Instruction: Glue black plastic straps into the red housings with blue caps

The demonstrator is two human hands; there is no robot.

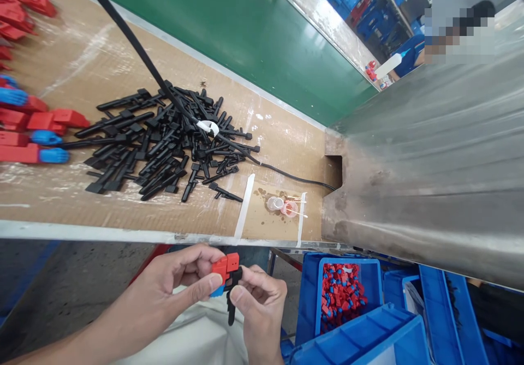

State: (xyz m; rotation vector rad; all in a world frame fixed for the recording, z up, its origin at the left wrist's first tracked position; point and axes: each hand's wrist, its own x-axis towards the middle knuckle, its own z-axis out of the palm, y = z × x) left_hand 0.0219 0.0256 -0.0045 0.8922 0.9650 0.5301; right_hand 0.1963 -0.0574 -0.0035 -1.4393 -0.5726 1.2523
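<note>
Close to my lap, below the table's front edge, my left hand (176, 280) pinches a red and blue plastic toy arm (224, 267) between thumb and fingers. My right hand (262, 302) grips a black toy gun (231, 305), its long end pointing down. The gun's upper end is against the toy arm; my fingers partly hide where they meet. On the cardboard-covered table lies a heap of black toy guns (159, 147). More red and blue toy arms (51, 119) lie at the left. Small cups (289, 209) with cotton swabs stand near the front edge, among wet spots.
A black cable (295, 178) crosses the heap and runs to a notch in the metal panel (426, 152) at right. Blue bins stand below right; one bin (370, 267) holds red and blue parts. Beyond the green partition (229, 37), another person's arm (420, 57) is near a white bottle (388, 66).
</note>
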